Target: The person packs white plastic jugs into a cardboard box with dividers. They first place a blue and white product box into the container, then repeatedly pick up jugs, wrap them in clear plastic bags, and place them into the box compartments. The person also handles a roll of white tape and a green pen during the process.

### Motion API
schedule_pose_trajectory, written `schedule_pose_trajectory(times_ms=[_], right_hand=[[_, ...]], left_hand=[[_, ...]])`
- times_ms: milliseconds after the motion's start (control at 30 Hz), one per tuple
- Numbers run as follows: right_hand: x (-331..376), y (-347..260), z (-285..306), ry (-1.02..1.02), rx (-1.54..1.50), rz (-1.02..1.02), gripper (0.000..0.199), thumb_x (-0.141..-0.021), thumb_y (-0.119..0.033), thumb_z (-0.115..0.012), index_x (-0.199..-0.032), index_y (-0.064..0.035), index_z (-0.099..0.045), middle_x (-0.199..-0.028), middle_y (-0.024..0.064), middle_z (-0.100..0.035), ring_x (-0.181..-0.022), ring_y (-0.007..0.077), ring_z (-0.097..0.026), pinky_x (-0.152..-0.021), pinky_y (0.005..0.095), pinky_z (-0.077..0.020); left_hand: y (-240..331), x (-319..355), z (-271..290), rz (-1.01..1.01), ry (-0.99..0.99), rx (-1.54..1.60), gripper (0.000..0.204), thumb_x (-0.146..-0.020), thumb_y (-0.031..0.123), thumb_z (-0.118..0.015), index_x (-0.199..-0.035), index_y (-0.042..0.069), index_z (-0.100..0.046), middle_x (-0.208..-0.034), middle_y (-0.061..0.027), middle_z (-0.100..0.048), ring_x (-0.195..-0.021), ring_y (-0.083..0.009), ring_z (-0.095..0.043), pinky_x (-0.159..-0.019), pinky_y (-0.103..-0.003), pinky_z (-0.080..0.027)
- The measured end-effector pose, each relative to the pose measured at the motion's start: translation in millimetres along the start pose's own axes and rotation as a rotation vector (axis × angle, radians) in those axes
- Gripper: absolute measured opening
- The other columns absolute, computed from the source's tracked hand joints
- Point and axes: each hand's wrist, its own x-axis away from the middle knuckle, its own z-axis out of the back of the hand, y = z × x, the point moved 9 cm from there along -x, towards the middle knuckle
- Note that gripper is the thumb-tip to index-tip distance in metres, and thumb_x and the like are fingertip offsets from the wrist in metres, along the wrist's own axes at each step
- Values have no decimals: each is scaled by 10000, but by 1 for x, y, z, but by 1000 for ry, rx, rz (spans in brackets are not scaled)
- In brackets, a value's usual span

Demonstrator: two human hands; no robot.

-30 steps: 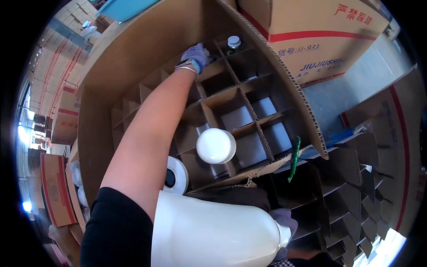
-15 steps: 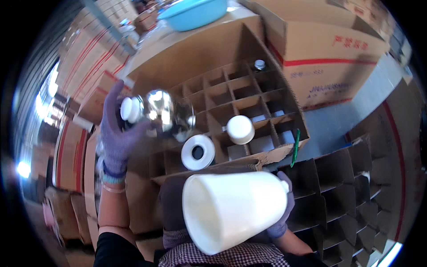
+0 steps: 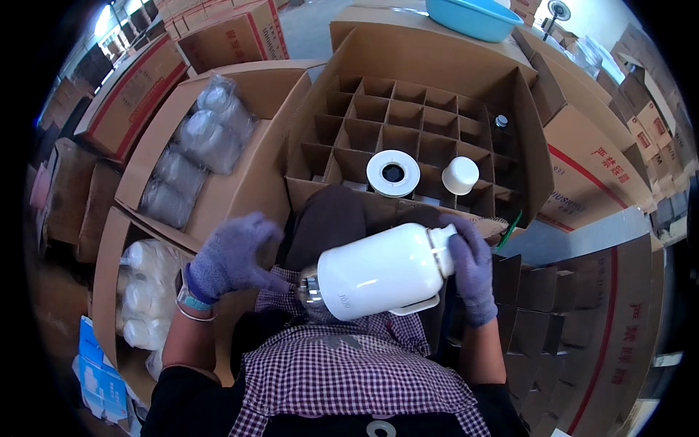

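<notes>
Tilted across my lap is a white thermos jug, its handle on the lower side. My right hand, in a purple knit glove, is closed around its neck end. A shiny silver glass liner sticks out of the jug's left end; the rest of it is hidden inside. My gloved left hand has its fingers apart beside the liner, one fingertip close to it; whether they touch I cannot tell. Ahead, a white ring-shaped part and a white cup-shaped cap rest on the divided carton.
One small-capped bottle stands in the carton's right cells. Left are cartons of plastic-wrapped bottles and white wrapped pieces. Cardboard dividers lie at right, a closed carton behind them. A blue basin sits at the back.
The silver liner, held up in my left hand before, is now mostly inside the white jug. My left hand has let go and come down. The view has swung left.
</notes>
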Motion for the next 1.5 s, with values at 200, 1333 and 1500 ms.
schedule_pose_trajectory(times_ms=[200,1333,1500], right_hand=[[12,48,-31,-56,16,-95,301,-994,-196,-481,-1168,-9,-641,-1083,79,-655,-997,144,-602,-912,288,-476],[68,-168,-67,-63,-145,712,756,-682,-387,-922,-1294,-103,-581,-1233,120,-618,-1142,290,-636,-1016,400,-521],[58,-165,-66,-71,-275,706,584,-727,-363,-881,-1165,-81,-618,-1114,132,-643,-987,273,-673,-875,377,-563]], left_hand=[[-17,28,-125,69,-71,667,664,-741,492,-824,-1156,7,-639,-1076,-173,-643,-1045,-329,-623,-963,-403,-495],[32,-2,-73,-233,231,1481,795,-920,330,-726,-1573,120,-325,-1560,-115,-433,-1438,-267,-411,-1198,-430,-321],[30,1,-75,-228,224,1458,815,-913,360,-730,-1575,122,-319,-1564,-119,-425,-1445,-272,-401,-1200,-437,-317]])
